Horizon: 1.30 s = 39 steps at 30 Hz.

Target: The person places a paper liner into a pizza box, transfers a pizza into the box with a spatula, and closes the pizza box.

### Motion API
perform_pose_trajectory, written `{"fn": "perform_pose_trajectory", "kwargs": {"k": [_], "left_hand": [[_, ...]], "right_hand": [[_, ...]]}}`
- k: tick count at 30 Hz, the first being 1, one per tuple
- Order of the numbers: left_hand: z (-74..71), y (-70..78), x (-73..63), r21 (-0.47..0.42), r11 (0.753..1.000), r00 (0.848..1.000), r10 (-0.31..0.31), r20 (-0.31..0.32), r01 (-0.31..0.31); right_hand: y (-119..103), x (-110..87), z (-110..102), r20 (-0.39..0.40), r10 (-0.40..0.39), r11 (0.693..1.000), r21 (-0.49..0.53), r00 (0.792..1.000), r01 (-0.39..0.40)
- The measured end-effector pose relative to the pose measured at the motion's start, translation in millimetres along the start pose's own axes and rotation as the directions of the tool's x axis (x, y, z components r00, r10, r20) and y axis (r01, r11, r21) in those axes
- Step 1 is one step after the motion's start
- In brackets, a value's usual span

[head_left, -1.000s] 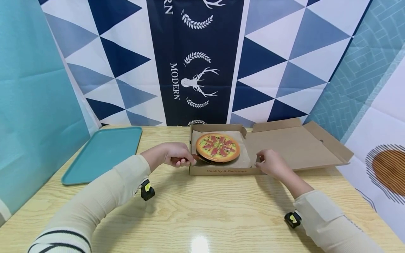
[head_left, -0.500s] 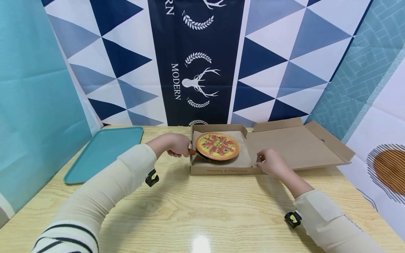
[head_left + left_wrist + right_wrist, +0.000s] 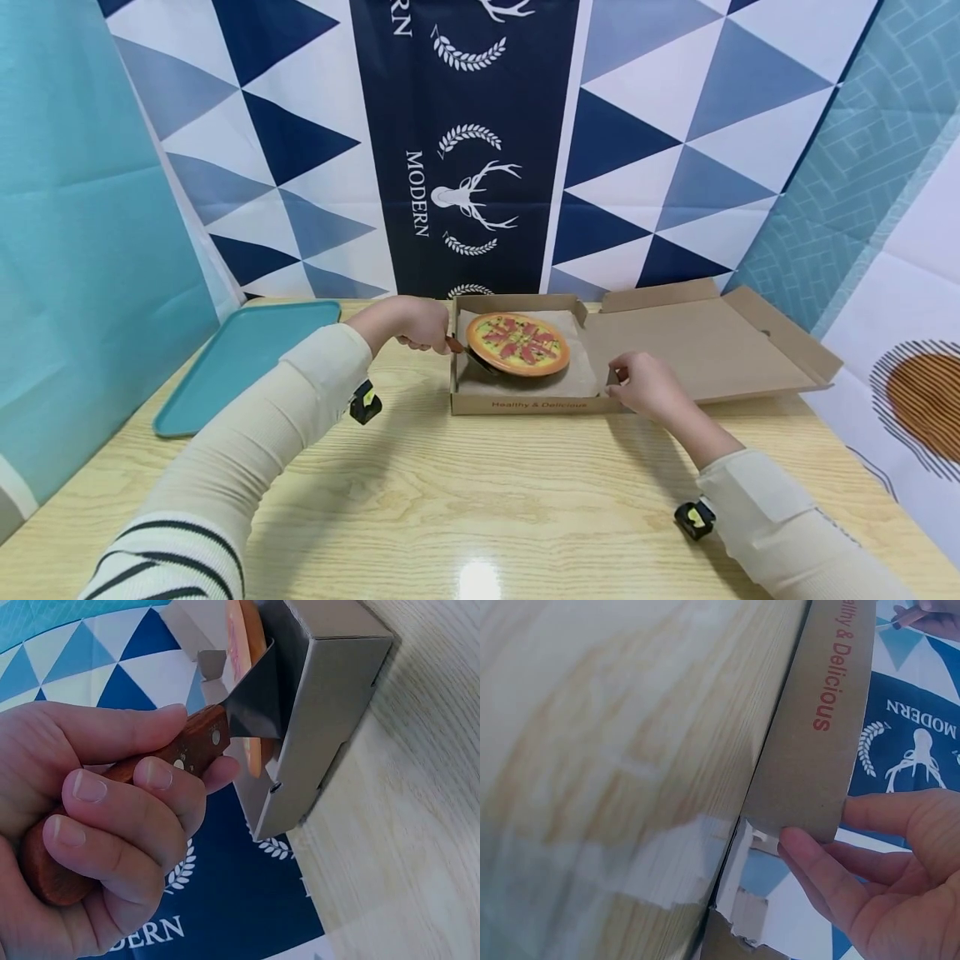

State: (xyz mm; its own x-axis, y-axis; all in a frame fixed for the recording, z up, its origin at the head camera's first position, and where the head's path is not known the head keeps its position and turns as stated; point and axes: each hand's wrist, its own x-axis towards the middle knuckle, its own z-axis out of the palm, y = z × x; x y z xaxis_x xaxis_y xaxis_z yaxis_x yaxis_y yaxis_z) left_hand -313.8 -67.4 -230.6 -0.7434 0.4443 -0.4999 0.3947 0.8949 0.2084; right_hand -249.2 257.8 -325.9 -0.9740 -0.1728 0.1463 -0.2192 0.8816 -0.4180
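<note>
Left fingers [image 3: 135, 825]: curled firmly round my brown wooden-handled, dark metal spatula [image 3: 253, 705].
Right fingers [image 3: 829, 881]: pinching the near right corner of my brown cardboard box [image 3: 480, 406].
Pizza [image 3: 517, 343], round, orange-crusted, red-topped: inside the box, tilted, left edge raised on the blade.
Done, I judge: lid [image 3: 675, 342] open, blade under the crust.
Left, I judge: raising it past the box walls.
</note>
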Motion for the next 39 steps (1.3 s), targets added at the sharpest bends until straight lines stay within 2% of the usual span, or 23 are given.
{"fn": "perform_pose_trajectory", "kwargs": {"k": [10, 15, 23, 35, 39], "left_hand": [[-13.0, -3.5, -2.6, 0.037, 0.999, 1.000, -0.022, 0.016, 0.022], [-25.4, -5.2, -9.6, 0.063, 0.996, 0.996, -0.063, 0.056, 0.060], [-42.5, -4.4, -25.1, 0.082, 0.983, 0.974, -0.177, 0.140, 0.166], [-58.4, 11.1, -40.5, 0.140, 0.963, 0.949, -0.256, 0.184, 0.232], [-63.4, 19.0, -44.7, 0.175, 0.954, 0.935, -0.280, 0.218, 0.245]], "right_hand": [[-1.0, -0.6, 0.6, -0.001, 0.001, 1.000, 0.014, 1.000, -0.001], [-0.6, -1.5, -0.2, 0.006, 0.005, 1.000, 0.018, 1.000, -0.005], [0.0, -1.5, 0.0, -0.009, -0.005, 1.000, 0.000, 1.000, 0.005], [-1.2, -2.2, 0.2, 0.006, 0.009, 1.000, 0.003, 1.000, -0.009], [-0.8, -2.0, -0.1, 0.006, 0.008, 1.000, 0.006, 1.000, -0.008]]}}
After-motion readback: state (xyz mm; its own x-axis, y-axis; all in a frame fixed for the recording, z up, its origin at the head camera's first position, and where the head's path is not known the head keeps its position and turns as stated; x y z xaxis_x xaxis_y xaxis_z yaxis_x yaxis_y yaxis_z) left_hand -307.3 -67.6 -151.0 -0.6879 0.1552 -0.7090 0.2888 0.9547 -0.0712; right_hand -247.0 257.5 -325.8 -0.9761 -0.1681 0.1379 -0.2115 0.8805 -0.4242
